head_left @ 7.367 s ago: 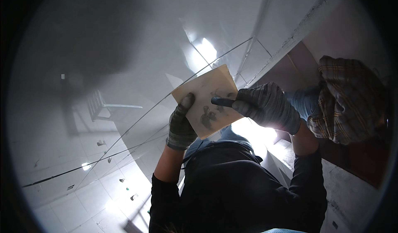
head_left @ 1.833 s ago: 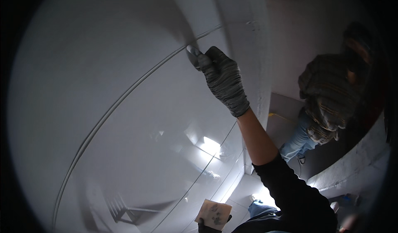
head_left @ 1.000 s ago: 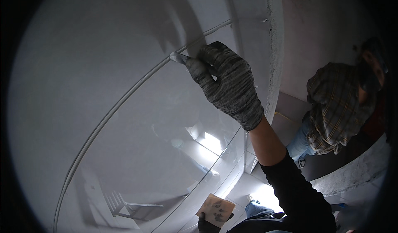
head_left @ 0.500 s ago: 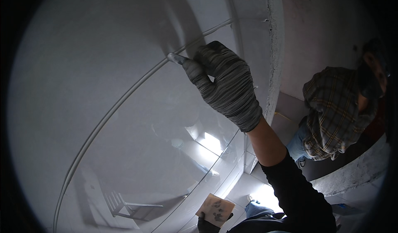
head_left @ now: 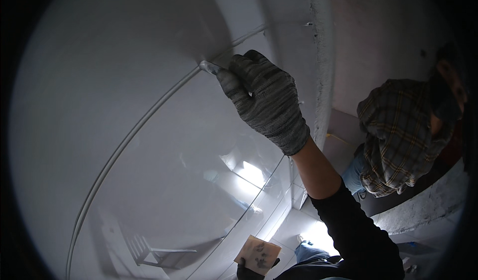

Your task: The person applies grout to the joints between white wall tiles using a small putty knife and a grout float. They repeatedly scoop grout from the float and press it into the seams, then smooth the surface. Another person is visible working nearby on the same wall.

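Small flat-bladed tool (head_left: 209, 68) rests with its tip at the joint line (head_left: 139, 124) of the glossy pale wall tiles (head_left: 149, 185), above the middle of the view. Its short visible end pokes out past the thumb and forefinger of the right hand (head_left: 266, 103), which wears a grey knitted glove with darker fingertips. That hand is closed in a pinch, thumb pressed against the forefinger side, the other fingers curled in, with a little gap showing between thumb and palm. Whether the blade actually touches the tile is hard to say, since a broad shadow falls across that spot. Down and left of the tip the joint reads as a pair of curved parallel lines.

Low in the view, near the lower edge, the left hand (head_left: 247, 272), in a dark glove, grips a square tan board (head_left: 258, 255) by its lower part, thumb on the face and fingers showing at the right edge. Dark grey smears mark the board's face.

A black sleeve (head_left: 354, 225) covers the right forearm from below its bare stretch. At the right, well apart from both hands, stands another person in a plaid shirt (head_left: 393, 138) and blue jeans (head_left: 353, 175).
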Available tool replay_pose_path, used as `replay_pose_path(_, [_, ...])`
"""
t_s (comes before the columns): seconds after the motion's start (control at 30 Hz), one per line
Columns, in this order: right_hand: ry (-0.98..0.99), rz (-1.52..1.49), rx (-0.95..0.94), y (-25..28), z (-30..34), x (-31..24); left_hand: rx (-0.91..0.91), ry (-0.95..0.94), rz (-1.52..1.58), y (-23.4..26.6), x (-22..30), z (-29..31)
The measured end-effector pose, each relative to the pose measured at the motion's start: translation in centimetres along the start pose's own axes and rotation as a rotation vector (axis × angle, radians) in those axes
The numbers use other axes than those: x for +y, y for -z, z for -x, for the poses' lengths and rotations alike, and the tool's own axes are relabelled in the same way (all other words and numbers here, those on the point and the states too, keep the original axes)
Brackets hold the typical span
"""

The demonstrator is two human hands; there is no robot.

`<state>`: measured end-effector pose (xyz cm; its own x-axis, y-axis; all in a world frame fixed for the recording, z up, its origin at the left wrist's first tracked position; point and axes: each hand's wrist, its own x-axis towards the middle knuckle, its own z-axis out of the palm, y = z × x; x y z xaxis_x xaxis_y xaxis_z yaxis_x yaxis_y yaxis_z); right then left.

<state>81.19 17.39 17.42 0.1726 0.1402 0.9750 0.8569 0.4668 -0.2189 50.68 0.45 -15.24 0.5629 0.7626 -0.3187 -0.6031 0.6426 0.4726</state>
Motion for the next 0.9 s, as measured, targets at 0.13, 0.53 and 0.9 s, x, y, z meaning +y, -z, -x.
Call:
replay_pose_path(0.13, [-0.026,-0.002,0.032,0.0,0.4,1.4,-0.001,0.01,-0.031,-0.2,-0.2,-1.0])
replay_pose_path(0.53, [-0.022,0.129,0.03,0.4,0.6,5.0,-0.067,0.067,0.012,0.4,-0.6,-4.5])
replay_pose_path(0.9, [0.069,0.536,0.362,12.0,2.2,6.4,-0.105,0.241,-0.041,-5.8,-3.1,-8.0])
